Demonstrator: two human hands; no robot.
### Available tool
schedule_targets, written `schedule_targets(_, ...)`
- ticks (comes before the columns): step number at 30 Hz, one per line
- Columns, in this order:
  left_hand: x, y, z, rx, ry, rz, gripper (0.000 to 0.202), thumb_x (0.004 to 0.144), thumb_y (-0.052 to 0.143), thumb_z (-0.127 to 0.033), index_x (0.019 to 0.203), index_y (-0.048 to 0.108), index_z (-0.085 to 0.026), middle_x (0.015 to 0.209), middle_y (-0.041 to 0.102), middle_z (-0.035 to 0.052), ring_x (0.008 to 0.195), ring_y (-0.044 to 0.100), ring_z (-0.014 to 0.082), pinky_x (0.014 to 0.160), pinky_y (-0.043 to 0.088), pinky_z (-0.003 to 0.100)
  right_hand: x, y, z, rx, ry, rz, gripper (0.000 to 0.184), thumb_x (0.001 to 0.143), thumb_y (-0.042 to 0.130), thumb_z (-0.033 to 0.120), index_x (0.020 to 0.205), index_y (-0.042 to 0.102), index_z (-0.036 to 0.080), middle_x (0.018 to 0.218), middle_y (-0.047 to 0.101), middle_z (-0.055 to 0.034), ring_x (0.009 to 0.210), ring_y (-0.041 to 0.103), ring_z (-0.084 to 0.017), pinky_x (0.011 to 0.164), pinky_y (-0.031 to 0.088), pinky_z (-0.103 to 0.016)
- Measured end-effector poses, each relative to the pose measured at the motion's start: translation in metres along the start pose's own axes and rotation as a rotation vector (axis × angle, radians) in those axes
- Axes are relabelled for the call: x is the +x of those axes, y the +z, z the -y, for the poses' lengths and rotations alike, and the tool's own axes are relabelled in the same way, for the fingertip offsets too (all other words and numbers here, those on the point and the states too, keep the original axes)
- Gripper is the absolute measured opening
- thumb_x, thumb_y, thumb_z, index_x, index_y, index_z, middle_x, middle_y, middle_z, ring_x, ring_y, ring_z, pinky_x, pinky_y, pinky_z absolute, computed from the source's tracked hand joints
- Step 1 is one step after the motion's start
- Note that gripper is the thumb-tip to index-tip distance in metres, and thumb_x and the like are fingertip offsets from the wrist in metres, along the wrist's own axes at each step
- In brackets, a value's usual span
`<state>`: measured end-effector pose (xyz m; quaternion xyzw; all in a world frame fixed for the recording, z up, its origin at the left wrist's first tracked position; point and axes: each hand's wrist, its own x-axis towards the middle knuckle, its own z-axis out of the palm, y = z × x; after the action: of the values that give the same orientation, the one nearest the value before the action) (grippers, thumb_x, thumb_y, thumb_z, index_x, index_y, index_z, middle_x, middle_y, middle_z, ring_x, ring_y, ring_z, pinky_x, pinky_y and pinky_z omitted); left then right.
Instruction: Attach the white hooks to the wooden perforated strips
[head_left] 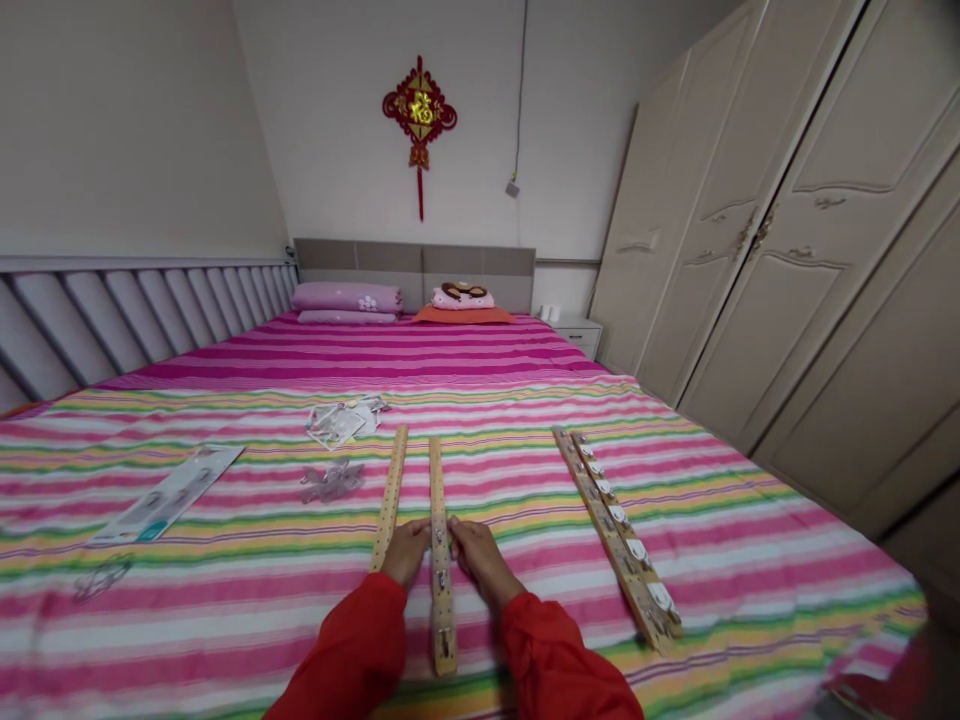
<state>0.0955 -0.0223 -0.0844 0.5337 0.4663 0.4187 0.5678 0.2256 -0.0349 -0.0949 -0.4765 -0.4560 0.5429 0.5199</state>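
A narrow wooden strip (443, 625) lies lengthwise on the bed in front of me, with several small metal fittings along its near half. My left hand (407, 552) grips its left edge with bent fingers. From the right side, my right hand (478, 557) pinches the same strip near a fitting. A second strip, a bare wooden one with holes (391, 490), lies just left of it, partly hidden by my left hand. Whether a small part sits between my fingertips is too small to make out.
To the right lie a wooden strip with metal fittings (600, 515) and another with white pieces (637, 550). Leftward are a clear bag of small parts (334, 480), crumpled packaging (341, 420), a long plastic package (176, 493) and thin wire-like loops (103, 576). Wardrobes (750, 260) stand at right.
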Motion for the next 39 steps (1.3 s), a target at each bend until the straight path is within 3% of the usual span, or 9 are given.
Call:
schedule_targets(6,-0.020,0.003,-0.001,0.044,0.007,0.096,0.041,0.070,0.058,-0.050,0.077,0.072,-0.012,0.061,0.068,0.0044,0.067,0.063,0.0211,0.070,0.048,0.033,-0.018,-0.002,0.000,0.116,0.118,0.010,0.052,0.069,0.060,0.063,0.044,0.048,0.019,0.034,0.041,0.0052,0.030,0.023,-0.005,0.036,0.011,-0.023)
schedule_targets(9,-0.031,-0.006,-0.013,0.150,0.017,0.128,0.036,0.070,0.058,-0.046,0.075,0.071,-0.014,0.064,0.068,0.0031,0.070,0.063,0.0206,0.074,0.048,0.033,-0.023,-0.003,-0.005,0.124,0.137,-0.006,0.051,0.068,0.060,0.063,0.046,0.048,0.019,0.033,0.041,0.0057,0.028,0.023,-0.004,0.035,0.010,-0.023)
schedule_targets(11,-0.033,-0.022,-0.022,0.257,0.040,0.023,0.032,0.067,0.060,-0.044,0.074,0.070,-0.014,0.066,0.068,0.0029,0.072,0.062,0.0208,0.074,0.048,0.033,-0.024,-0.004,-0.007,0.143,0.157,-0.030,0.048,0.066,0.062,0.063,0.052,0.050,0.019,0.033,0.043,0.0062,0.026,0.024,-0.004,0.034,0.010,-0.023)
schedule_targets(17,-0.008,-0.098,-0.034,0.563,0.176,-0.529,0.034,0.067,0.054,-0.030,0.093,0.068,-0.014,0.085,0.069,0.0070,0.079,0.063,0.0219,0.078,0.050,0.036,-0.022,-0.004,-0.010,0.192,0.156,-0.039,0.045,0.065,0.065,0.061,0.059,0.050,0.019,0.034,0.047,0.0071,0.026,0.025,-0.004,0.033,0.011,-0.021)
schedule_targets(19,0.001,-0.117,-0.032,0.749,0.187,-0.638,0.036,0.067,0.053,-0.024,0.099,0.067,-0.014,0.093,0.069,0.0096,0.086,0.063,0.0234,0.083,0.050,0.037,-0.022,-0.004,-0.011,0.202,0.158,-0.036,0.045,0.065,0.065,0.061,0.058,0.049,0.019,0.034,0.046,0.0074,0.026,0.025,-0.004,0.032,0.011,-0.021)
schedule_targets(21,0.009,-0.127,-0.032,0.922,0.194,-0.649,0.041,0.069,0.053,-0.020,0.108,0.065,-0.012,0.104,0.067,0.0118,0.100,0.061,0.0251,0.090,0.047,0.036,-0.022,-0.004,-0.011,0.212,0.159,-0.032,0.045,0.065,0.066,0.060,0.058,0.049,0.019,0.034,0.046,0.0074,0.026,0.026,-0.004,0.032,0.010,-0.021)
schedule_targets(24,0.014,-0.129,-0.033,1.124,0.126,-0.579,0.049,0.073,0.054,-0.018,0.122,0.057,-0.014,0.121,0.062,0.0126,0.113,0.056,0.0259,0.095,0.045,0.035,-0.022,-0.005,-0.011,0.219,0.170,-0.021,0.044,0.065,0.066,0.059,0.059,0.051,0.018,0.035,0.047,0.0072,0.026,0.026,-0.003,0.032,0.011,-0.021)
schedule_targets(27,0.015,-0.123,-0.038,1.232,-0.001,-0.527,0.052,0.080,0.049,-0.019,0.132,0.048,-0.022,0.130,0.057,0.0110,0.112,0.058,0.0263,0.087,0.048,0.037,-0.022,-0.006,-0.009,0.214,0.188,-0.016,0.043,0.066,0.066,0.059,0.062,0.052,0.018,0.034,0.047,0.0076,0.025,0.026,-0.004,0.032,0.011,-0.021)
schedule_targets(39,0.016,-0.114,-0.051,1.320,-0.085,-0.487,0.046,0.086,0.043,-0.024,0.132,0.048,-0.022,0.126,0.060,0.0129,0.104,0.062,0.0268,0.079,0.049,0.037,-0.021,-0.006,-0.010,0.211,0.172,-0.011,0.041,0.067,0.065,0.056,0.057,0.048,0.020,0.034,0.048,0.0075,0.024,0.026,-0.004,0.031,0.011,-0.022)
